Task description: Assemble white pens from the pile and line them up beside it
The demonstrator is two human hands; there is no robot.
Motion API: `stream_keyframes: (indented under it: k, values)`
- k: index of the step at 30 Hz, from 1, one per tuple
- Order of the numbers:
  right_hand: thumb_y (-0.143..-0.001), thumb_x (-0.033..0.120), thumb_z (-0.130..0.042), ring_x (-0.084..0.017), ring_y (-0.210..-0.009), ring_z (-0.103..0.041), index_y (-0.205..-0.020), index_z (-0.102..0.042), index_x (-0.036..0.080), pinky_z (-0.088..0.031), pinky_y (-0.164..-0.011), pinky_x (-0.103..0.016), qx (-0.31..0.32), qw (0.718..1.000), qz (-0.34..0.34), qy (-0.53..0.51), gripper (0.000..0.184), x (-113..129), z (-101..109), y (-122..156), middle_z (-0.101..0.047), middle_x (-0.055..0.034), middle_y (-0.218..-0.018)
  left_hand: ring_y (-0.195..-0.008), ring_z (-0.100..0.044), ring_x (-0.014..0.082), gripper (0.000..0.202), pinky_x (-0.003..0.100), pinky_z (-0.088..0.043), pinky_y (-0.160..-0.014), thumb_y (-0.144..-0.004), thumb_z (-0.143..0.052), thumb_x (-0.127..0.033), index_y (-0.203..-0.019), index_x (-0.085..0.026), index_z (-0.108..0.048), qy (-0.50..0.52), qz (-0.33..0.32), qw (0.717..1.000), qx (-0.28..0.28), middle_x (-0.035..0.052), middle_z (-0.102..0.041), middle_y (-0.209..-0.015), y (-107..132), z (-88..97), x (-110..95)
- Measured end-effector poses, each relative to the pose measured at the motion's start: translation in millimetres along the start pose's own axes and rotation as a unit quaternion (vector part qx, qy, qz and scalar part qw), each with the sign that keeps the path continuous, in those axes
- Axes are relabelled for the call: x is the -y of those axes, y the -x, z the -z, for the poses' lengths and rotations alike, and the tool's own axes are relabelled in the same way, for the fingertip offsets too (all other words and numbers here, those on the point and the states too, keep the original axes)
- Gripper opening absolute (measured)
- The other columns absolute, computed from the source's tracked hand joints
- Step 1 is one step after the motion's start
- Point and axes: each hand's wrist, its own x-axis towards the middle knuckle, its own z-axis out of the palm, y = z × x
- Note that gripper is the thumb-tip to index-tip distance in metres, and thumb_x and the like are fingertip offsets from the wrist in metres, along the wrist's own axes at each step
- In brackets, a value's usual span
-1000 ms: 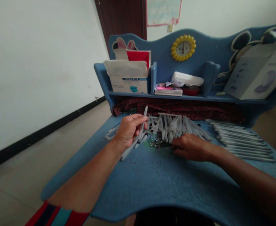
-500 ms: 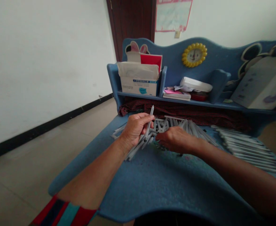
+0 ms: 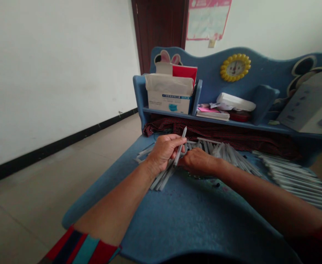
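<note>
My left hand (image 3: 165,150) pinches a clear pen barrel (image 3: 179,150) between thumb and fingers, its pointed tip slanting up and away. Close beside its lower end is my right hand (image 3: 198,160), fingers curled together; what they hold, if anything, is hidden. Under and behind both hands lies a loose pile of translucent pen barrels (image 3: 228,156). A few more barrels (image 3: 162,179) stick out below my left wrist. Farther right, several pens (image 3: 295,176) lie side by side in a row. A small black piece (image 3: 217,185) rests near my right wrist.
The blue desk (image 3: 161,220) has a raised back shelf holding a mask box (image 3: 169,97), a stack of papers (image 3: 212,114), a white packet (image 3: 236,102) and a large white box (image 3: 312,102). A dark red checked cloth (image 3: 232,137) lies beneath the shelf. A flower-shaped clock (image 3: 235,68) hangs above.
The view has shifted, moving the scene slightly right and down. My right hand has come closer to the lower end of the barrel in my left hand, whose pinch stays the same.
</note>
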Motion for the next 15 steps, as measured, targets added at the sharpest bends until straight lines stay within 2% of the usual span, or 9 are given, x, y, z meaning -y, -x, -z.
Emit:
stream_keyframes:
  k: [4,8,11,15]
  values:
    - [-0.087,0.019,-0.044,-0.017,-0.071,-0.062,-0.094,-0.063,0.014,-0.036,-0.059,-0.025,-0.079,0.995,0.002,-0.062,0.021,-7,0,15,-0.069,-0.0105,-0.085,-0.03,-0.033,0.0006,0.018,0.017,-0.017,-0.031,-0.074,-0.064,-0.026,-0.063,-0.012,-0.06,-0.031,-0.01,0.999,0.016,-0.0004,-0.058,-0.051,0,1.0,1]
    - [-0.084,0.02,-0.049,-0.011,-0.061,-0.054,-0.091,-0.062,0.014,-0.034,-0.058,-0.023,-0.179,0.969,-0.045,-0.164,0.015,-16,5,43,-0.063,-0.0031,-0.072,-0.029,-0.032,0.0004,0.021,0.017,-0.017,-0.031,-0.075,-0.063,-0.027,-0.061,-0.012,-0.058,-0.061,0.005,0.996,0.058,-0.0017,-0.056,-0.049,3,-0.4,-1]
    - [-0.081,0.02,-0.054,-0.008,-0.055,-0.048,-0.081,-0.062,0.015,-0.035,-0.054,-0.021,-0.234,0.925,-0.116,-0.276,0.01,-23,5,66,-0.057,0.0013,-0.064,-0.03,-0.032,0.0001,0.022,0.016,-0.017,-0.031,-0.076,-0.063,-0.028,-0.061,-0.012,-0.058,-0.094,0.022,0.99,0.101,-0.0018,-0.057,-0.05,6,-4.3,-3]
    - [-0.076,0.024,-0.062,-0.009,-0.06,-0.051,-0.078,-0.066,0.015,-0.04,-0.056,-0.021,-0.301,0.837,-0.169,-0.425,0.01,-35,-2,92,-0.06,0.0,-0.069,-0.031,-0.031,0.0006,0.02,0.016,-0.017,-0.03,-0.076,-0.062,-0.03,-0.067,-0.012,-0.062,-0.137,0.036,0.978,0.152,-0.0016,-0.059,-0.053,11,-11.1,-4]
